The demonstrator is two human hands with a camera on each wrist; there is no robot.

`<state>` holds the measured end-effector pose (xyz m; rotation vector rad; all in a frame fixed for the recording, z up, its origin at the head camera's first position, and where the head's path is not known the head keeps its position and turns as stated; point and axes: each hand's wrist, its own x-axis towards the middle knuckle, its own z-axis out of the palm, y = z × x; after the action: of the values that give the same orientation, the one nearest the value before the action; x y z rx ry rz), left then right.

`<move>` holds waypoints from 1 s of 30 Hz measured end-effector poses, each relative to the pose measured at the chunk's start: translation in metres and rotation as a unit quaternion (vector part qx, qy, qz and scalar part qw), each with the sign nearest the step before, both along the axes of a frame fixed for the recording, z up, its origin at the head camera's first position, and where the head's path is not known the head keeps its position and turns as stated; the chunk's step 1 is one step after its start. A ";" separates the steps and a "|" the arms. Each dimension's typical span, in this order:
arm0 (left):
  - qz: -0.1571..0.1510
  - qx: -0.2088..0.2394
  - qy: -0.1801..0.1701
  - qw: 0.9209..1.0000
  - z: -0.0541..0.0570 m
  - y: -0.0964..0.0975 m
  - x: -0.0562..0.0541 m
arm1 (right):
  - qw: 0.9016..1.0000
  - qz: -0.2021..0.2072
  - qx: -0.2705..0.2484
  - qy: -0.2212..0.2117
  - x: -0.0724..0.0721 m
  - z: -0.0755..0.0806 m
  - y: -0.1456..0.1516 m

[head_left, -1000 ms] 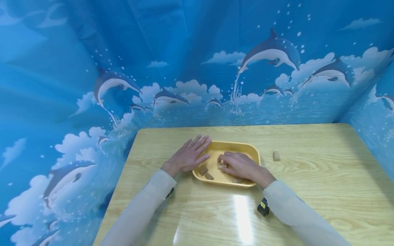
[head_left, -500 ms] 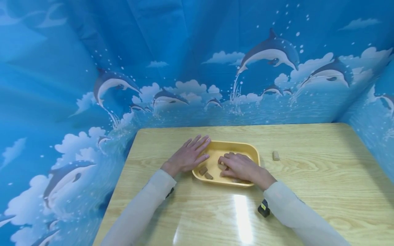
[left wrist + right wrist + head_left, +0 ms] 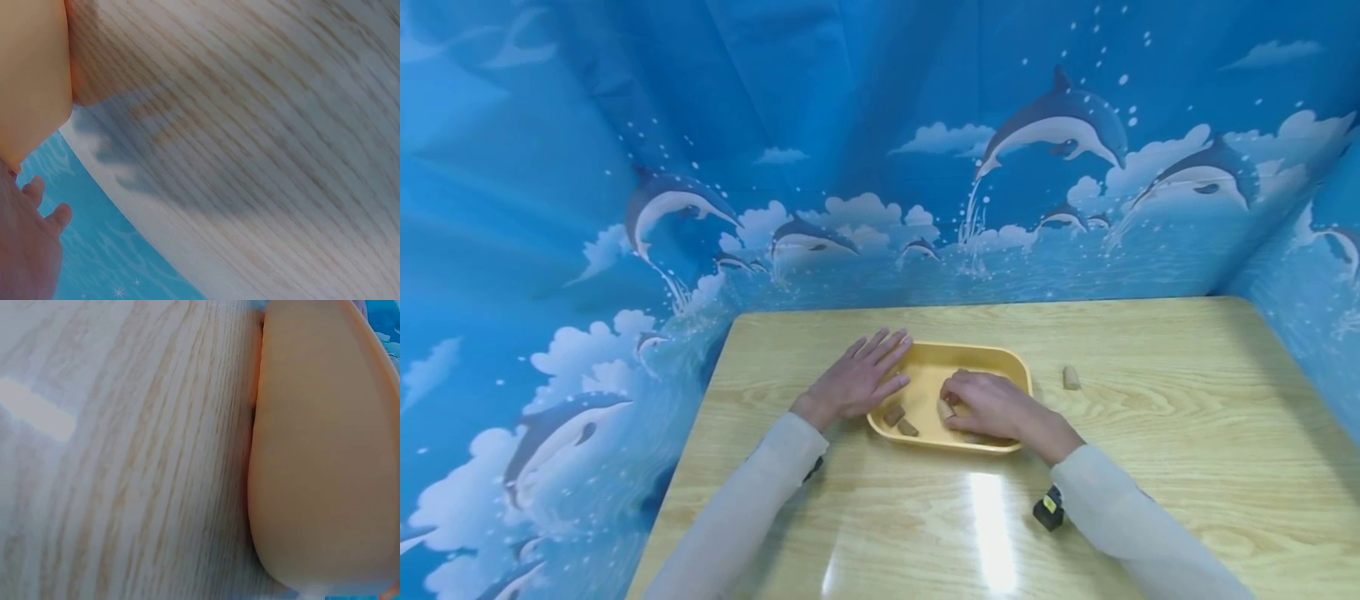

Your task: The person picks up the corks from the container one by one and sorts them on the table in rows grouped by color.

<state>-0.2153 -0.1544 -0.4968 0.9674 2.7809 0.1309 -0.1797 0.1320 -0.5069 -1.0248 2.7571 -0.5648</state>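
Nearest, on the person's side of the tray [image 3: 977, 346], two pale sleeves reach in, the left sleeve [image 3: 741, 512] from beyond the tray's left end and the right sleeve [image 3: 1138, 517] from beyond its right end, with a small black box [image 3: 1048, 508] beneath the right cuff. A strip of glare [image 3: 992, 533] shines on the table [image 3: 1180, 433] in front of the tray. The left hand [image 3: 856, 379] lies palm down across the tray's left end, its fingers straight and spread, holding nothing that can be seen; the thumb points in over the tray. The right hand [image 3: 988, 404] comes over the tray's right end and dips inside, wrist bent, with fingers curled and thumb opposite, pinching a light piece [image 3: 945, 409] of cork near the middle of the tray. The tray is shallow, yellow and round-cornered. At its near left corner lie two brown corks, one cork [image 3: 893, 415] slightly farther back and the other cork [image 3: 907, 427] just beside it; another piece [image 3: 973, 438] lies along the near wall, partly hidden under the right hand. Outside the tray, to its right, a single loose cork [image 3: 1071, 377] rests on the table. Behind the tray and the table hangs a blue curtain [image 3: 865, 275] printed with leaping dolphins, clouds and water.
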 end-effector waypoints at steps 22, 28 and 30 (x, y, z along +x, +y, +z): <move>-0.004 -0.004 0.005 1.000 0.000 0.000 0.000 | 0.991 -0.057 -0.121 -0.022 0.012 0.016 0.031; -0.007 -0.001 0.007 1.000 0.000 -0.001 0.000 | 0.987 -0.089 -0.134 -0.022 0.016 0.019 0.042; -0.008 0.002 0.007 1.000 0.000 -0.001 0.000 | 0.986 -0.091 -0.136 -0.014 0.017 0.021 0.047</move>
<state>-0.2152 -0.1550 -0.4968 0.9951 2.7864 0.1279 -0.1632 0.1790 -0.4863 -0.8066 2.8204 -0.9980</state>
